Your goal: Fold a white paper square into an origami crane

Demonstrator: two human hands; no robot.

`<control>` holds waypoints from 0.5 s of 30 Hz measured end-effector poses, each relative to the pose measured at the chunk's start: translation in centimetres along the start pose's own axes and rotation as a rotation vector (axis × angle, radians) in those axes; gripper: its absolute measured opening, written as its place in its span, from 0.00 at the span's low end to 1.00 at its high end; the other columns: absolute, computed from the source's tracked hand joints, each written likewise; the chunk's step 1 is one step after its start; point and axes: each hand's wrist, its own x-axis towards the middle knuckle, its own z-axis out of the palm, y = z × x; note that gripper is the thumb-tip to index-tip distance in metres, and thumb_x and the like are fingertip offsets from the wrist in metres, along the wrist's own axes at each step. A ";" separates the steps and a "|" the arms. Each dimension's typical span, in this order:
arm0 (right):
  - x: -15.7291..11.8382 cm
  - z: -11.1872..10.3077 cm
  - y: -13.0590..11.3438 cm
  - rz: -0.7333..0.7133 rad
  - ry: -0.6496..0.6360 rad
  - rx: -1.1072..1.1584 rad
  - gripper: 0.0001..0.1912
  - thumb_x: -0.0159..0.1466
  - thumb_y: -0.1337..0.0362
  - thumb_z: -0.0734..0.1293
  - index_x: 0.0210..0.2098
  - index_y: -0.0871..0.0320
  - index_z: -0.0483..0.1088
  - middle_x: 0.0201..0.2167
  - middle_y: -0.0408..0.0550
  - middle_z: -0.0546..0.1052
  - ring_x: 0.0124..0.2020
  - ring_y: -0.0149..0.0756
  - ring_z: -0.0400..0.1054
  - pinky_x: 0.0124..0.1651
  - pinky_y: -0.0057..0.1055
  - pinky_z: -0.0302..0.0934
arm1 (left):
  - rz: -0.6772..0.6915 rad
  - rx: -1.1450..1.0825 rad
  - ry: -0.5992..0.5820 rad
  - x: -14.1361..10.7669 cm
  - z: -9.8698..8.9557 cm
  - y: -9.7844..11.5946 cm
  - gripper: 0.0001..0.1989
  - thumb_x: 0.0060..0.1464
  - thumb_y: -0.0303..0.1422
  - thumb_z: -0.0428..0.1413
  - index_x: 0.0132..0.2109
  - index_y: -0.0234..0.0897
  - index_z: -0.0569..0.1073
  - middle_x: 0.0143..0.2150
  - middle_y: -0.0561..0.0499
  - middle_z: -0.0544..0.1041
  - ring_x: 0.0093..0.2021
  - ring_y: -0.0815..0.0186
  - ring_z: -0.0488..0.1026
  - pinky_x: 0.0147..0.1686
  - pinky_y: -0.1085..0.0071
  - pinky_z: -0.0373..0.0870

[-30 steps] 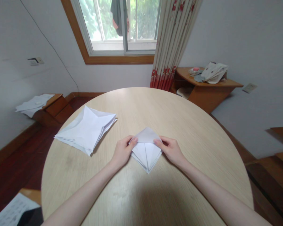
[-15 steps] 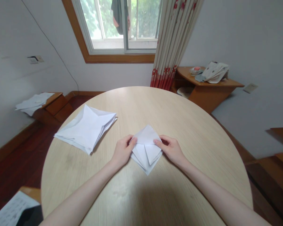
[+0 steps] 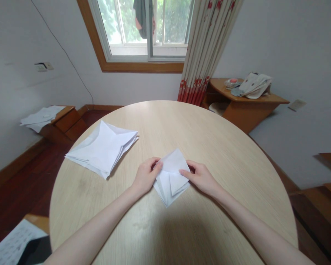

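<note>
While both hands pinch it from either side, the folded white paper (image 3: 174,160) sits between them. On its left edge lies the thumb of the left hand (image 3: 146,174), the fingers curled behind; the right hand (image 3: 201,177) mirrors this — each grip closed down to the paper's thickness, the fingertips underneath hidden. Just nearer than the thumbs, the layers fan toward the wearer, and a loose flap (image 3: 178,182) by the right thumb ends short of the lowest tip. I judge the step in hand to be a fold partway through, its layers not yet lined up. The next move seems to call for a steady left pinch while the right thumb guides the flap, edges matched before any crease is pressed. Around the grip spreads the round table (image 3: 223,154). Well apart, beyond and left of the left hand, lies a stack of white paper (image 3: 103,145) — similar sheets, corners lifted. Farthest out, past both hands, a curtain (image 3: 201,48) hangs beside the window (image 3: 169,27)
</note>
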 end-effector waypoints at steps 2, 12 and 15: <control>0.0 0.0 -0.1 -0.010 0.014 -0.051 0.11 0.57 0.58 0.65 0.34 0.59 0.74 0.27 0.45 0.75 0.27 0.34 0.65 0.30 0.30 0.58 | 0.016 -0.003 0.000 0.0 0.1 -0.1 0.14 0.60 0.39 0.49 0.42 0.35 0.74 0.37 0.48 0.78 0.38 0.63 0.73 0.36 0.70 0.66; -0.3 0.2 -0.2 -0.017 0.070 -0.024 0.18 0.56 0.64 0.65 0.47 0.57 0.65 0.36 0.50 0.78 0.34 0.39 0.72 0.35 0.32 0.63 | 0.644 0.345 0.544 -2.0 -0.6 1.6 0.14 0.59 0.32 0.51 0.52 0.38 0.64 0.48 0.43 0.74 0.50 0.58 0.70 0.50 0.59 0.64; -0.4 0.4 -0.3 -0.008 0.125 -0.048 0.22 0.55 0.65 0.65 0.49 0.58 0.62 0.34 0.49 0.78 0.32 0.38 0.72 0.34 0.32 0.64 | 0.980 0.486 0.356 -3.3 -0.3 3.0 0.11 0.57 0.28 0.50 0.48 0.40 0.67 0.37 0.50 0.77 0.38 0.64 0.74 0.43 0.66 0.66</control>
